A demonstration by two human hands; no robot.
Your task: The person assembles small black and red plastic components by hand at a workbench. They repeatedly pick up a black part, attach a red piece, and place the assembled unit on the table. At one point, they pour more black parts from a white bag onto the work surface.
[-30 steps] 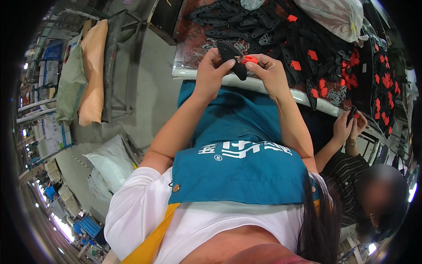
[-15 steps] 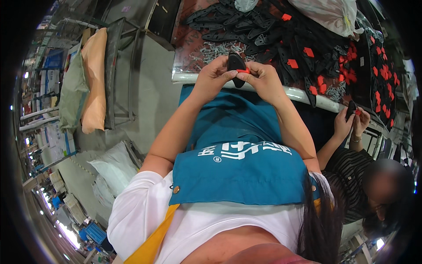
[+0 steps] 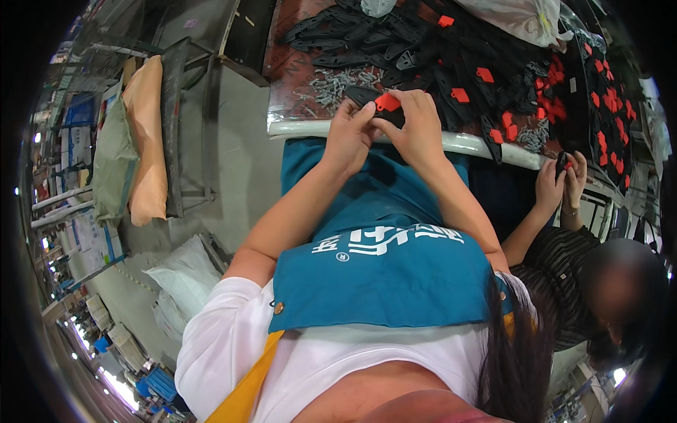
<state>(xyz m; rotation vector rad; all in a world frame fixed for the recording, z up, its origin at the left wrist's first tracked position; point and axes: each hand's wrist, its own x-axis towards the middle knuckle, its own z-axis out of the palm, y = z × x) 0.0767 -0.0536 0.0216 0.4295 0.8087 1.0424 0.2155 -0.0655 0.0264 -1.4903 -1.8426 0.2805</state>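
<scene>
A long black plastic part (image 3: pixel 362 93) with a red plastic piece (image 3: pixel 387 103) at its middle is held between my two hands, just over the table's near edge. My left hand (image 3: pixel 348 139) pinches its left portion between thumb and fingers. Around its right end, my right hand (image 3: pixel 416 125) is closed, the thumb beneath and the fingers over the top beside the red piece. The fingers hide much of the part's right side. Small silvery springs or screws (image 3: pixel 344 86) lie in a loose pile just beyond my left hand.
Black parts (image 3: pixel 352 35) are heaped across the red-brown table, with red pieces (image 3: pixel 460 95) among them. A white tube (image 3: pixel 300 130) lines its near edge. At right, a co-worker's hands (image 3: pixel 550 189) hold a similar part. A pale plastic bag (image 3: pixel 515 17) lies at the back.
The black part has turned from nearly upright to slanting sideways, and more of the red piece shows. My right hand has shifted over its right end.
</scene>
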